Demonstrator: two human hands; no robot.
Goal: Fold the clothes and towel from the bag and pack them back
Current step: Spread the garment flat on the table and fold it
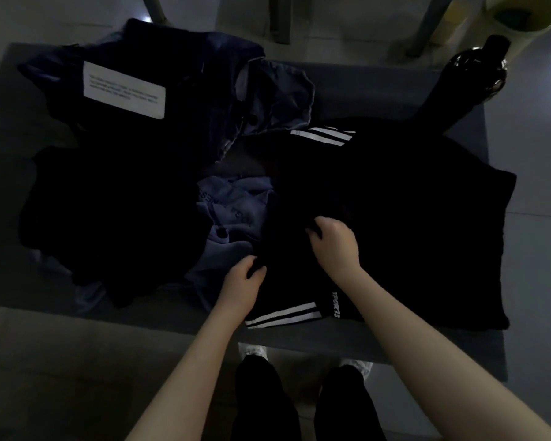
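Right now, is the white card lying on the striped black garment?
No, the white card lies on the dark blue clothes, apart from the striped black garment.

Black shirt (pixel 395 202) with white stripes at its far and near edges and white lettering; blue-grey garment (pixel 233 214); navy bag (pixel 172 78), white label (pixel 124 89); grey table (pixel 363 90).

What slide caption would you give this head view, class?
Head view: left hand and right hand grip a black striped garment beside crumpled blue clothes.
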